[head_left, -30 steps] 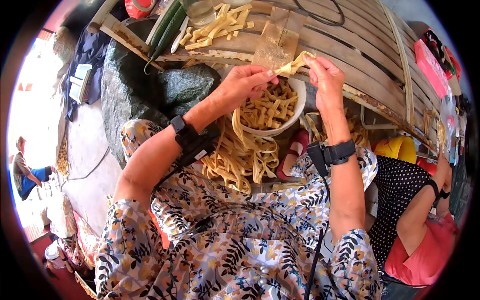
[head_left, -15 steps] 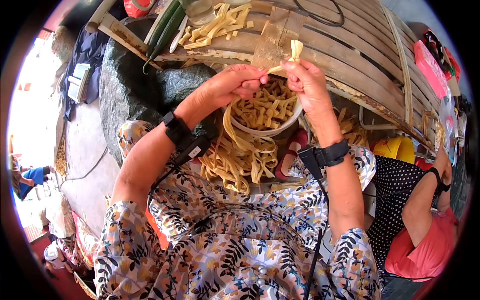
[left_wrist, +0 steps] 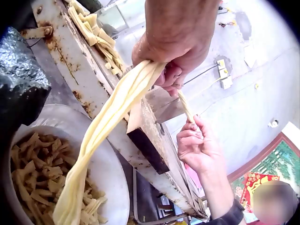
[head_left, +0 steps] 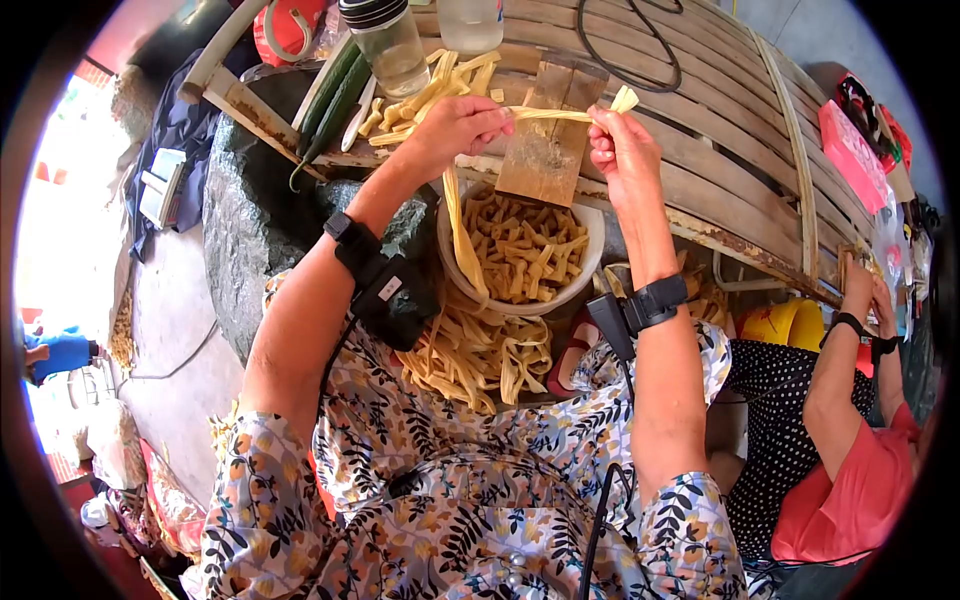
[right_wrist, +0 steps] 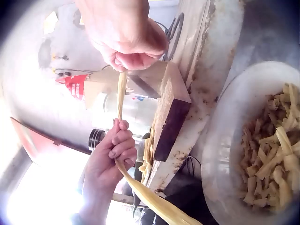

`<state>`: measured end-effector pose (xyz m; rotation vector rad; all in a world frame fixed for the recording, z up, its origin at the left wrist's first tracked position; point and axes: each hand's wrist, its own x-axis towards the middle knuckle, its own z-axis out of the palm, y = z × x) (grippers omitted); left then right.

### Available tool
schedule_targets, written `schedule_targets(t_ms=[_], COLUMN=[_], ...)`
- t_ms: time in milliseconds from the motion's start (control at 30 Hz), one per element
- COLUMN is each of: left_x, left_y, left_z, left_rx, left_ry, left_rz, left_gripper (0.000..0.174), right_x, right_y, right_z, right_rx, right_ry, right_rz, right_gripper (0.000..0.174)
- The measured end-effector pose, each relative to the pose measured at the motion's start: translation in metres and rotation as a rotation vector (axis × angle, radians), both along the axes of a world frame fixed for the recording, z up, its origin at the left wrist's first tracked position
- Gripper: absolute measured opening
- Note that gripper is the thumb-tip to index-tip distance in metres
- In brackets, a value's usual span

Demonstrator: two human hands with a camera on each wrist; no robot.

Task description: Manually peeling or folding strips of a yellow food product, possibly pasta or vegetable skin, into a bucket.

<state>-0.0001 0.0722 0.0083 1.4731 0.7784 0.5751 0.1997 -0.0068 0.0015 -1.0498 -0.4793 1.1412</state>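
A long pale-yellow strip of tofu skin (head_left: 550,114) is stretched nearly level between my hands, above a wooden block (head_left: 540,165). My left hand (head_left: 452,132) grips it at the left. From there its long, wider tail (left_wrist: 101,119) hangs down past the white bucket (head_left: 598,245). My right hand (head_left: 628,150) pinches the strip near its other end, and a short fanned tip sticks up beyond the fingers. In the right wrist view, the stretch between the hands looks narrow and twisted. Short knotted pieces (head_left: 530,245) fill much of the bucket below.
A slatted bench (head_left: 720,150) with a rusty edge bears cut strips (head_left: 440,90), a lidded jar (head_left: 385,50), cucumbers (head_left: 335,105) and a black cable (head_left: 640,75). Loose long strips (head_left: 480,360) lie below the bucket. Another person (head_left: 840,470) sits at the right.
My hands have moved apart, drawing the strip out straight between them. A second ago they were close together around a folded part of it. The head view has shifted slightly, showing more bench.
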Motion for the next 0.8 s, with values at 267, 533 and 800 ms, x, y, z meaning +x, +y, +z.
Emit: schedule_targets(t_ms=[267,533,800], left_x=[0.015,0.021,0.002], left_y=[0.018,0.026,0.030], left_z=[-0.002,-0.008,-0.017], left_rx=[0.049,0.049,0.133], left_ry=[-0.010,-0.009,0.029], left_rz=[0.056,0.054,0.155], left_gripper=[0.022,0.021,0.018], right_x=[0.003,0.006,0.009], right_y=[0.018,0.024,0.005], right_z=[0.000,-0.009,-0.017], right_rx=[0.027,0.057,-0.054], right_ry=[0.009,0.015,-0.392], right_rz=[-0.060,-0.109,-0.120], right_gripper=[0.009,0.008,0.013])
